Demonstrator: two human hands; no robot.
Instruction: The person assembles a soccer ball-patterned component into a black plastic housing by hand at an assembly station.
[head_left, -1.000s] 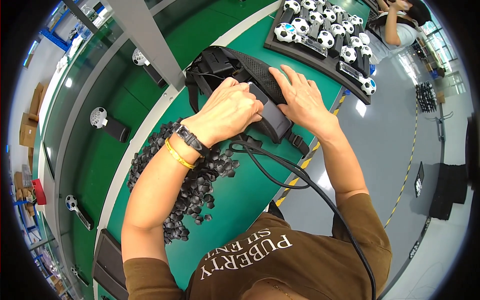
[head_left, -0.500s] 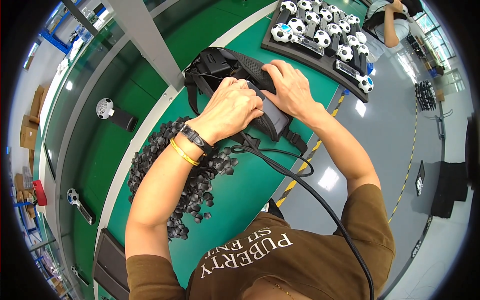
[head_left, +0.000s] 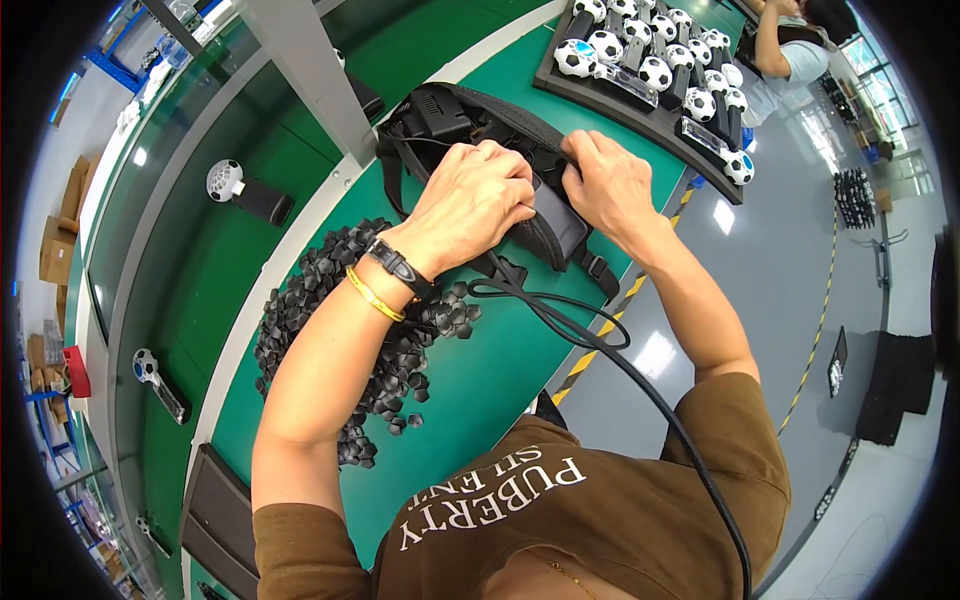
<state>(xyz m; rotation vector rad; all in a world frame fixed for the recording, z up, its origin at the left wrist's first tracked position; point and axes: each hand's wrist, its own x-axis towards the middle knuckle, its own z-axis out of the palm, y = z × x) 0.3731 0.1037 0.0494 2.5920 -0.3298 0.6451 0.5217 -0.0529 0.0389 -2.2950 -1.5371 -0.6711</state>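
A black bag (head_left: 545,235) with a mesh lining lies opened on the green table. Inside it sit a black boxy device (head_left: 437,112) and a smooth grey slab-like device (head_left: 566,222). My left hand (head_left: 480,195) is closed over the bag's near edge, its fingertips hidden inside the opening. At the right side, my right hand (head_left: 612,190) pinches the bag's far edge between thumb and curled fingers. A thick black cable (head_left: 640,390) runs from beside the bag toward my right side. Black pentagon-shaped pieces (head_left: 335,275) lie heaped under my left forearm.
A dark tray (head_left: 640,115) of football-topped handheld items stands at the far right of the table. On the left, a green conveyor (head_left: 190,300) carries similar items, beside a grey metal post (head_left: 305,75). A person (head_left: 790,50) is at the upper right.
My right hand has drawn its thumb and fingers together at the bag's edge. My left hand stays at the opening, shifted slightly. Items on the left conveyor have moved away from me.
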